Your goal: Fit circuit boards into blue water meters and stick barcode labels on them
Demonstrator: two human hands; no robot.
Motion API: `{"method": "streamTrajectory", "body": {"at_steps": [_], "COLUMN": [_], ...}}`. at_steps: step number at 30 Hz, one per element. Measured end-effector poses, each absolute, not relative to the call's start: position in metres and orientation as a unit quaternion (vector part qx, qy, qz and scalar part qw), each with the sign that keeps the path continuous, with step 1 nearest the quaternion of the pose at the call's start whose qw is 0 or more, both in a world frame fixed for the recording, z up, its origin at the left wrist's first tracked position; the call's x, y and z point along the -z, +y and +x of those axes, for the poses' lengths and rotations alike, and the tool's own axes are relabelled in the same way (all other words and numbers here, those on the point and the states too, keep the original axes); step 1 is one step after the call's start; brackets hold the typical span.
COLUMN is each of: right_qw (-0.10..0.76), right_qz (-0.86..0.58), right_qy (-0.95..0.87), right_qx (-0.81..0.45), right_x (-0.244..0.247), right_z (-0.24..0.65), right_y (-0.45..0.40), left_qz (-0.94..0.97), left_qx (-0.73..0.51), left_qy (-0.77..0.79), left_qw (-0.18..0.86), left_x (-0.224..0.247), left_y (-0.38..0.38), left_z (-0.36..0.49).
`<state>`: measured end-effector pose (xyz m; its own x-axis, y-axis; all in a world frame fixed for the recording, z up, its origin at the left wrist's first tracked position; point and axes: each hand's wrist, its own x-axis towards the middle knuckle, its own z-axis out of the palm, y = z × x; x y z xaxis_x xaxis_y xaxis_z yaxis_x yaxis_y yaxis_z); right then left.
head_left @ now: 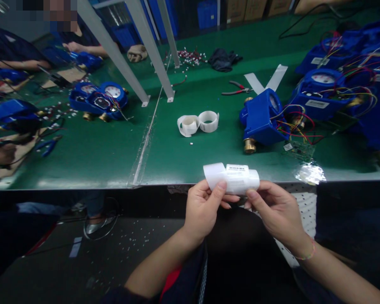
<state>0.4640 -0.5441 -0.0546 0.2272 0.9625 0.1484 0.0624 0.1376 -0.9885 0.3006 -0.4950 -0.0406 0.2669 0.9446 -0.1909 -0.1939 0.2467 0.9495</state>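
A curled roll of white barcode labels (236, 179) is stretched between my two hands at the table's front edge, one printed label facing up. My left hand (204, 207) pinches its left part, thumb on top. My right hand (274, 207), with a thin band at the wrist, grips its right end between thumb and fingers. Beyond them on the table lie two curled label strips (189, 125), side by side. To the right a blue water meter (262, 118) rests tilted with a brass fitting and loose coloured wires. A small green circuit board (300, 150) lies beside it.
Red-handled pliers (236, 89) and white strips (277, 78) lie behind the meter. More blue meters (319, 93) crowd the right. Grey metal posts (152, 50) rise left of centre. Crumpled foil (310, 173) sits at the front edge. Co-workers (15, 55) are at the left.
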Motion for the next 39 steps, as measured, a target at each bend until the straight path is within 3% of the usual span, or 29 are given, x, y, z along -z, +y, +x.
{"method": "streamTrajectory", "body": {"at_steps": [10, 23, 39], "right_qw": [0.573, 0.574, 0.493], "right_qz": [-0.542, -0.541, -0.571], "right_qy": [-0.490, -0.484, -0.625], "right_qx": [-0.371, -0.380, -0.203], "right_x": [0.057, 0.057, 0.061], "right_z": [0.465, 0.463, 0.466], "right_y": [-0.546, -0.545, -0.551], "left_qz": [0.462, 0.436, 0.423], "left_qx": [-0.392, -0.441, -0.399], "left_qy": [0.419, 0.452, 0.393], "left_qw": [0.676, 0.641, 0.712], "left_x": [0.040, 0.041, 0.043], "left_y": [-0.495, -0.491, -0.492], "left_z": [0.303, 0.302, 0.302]}}
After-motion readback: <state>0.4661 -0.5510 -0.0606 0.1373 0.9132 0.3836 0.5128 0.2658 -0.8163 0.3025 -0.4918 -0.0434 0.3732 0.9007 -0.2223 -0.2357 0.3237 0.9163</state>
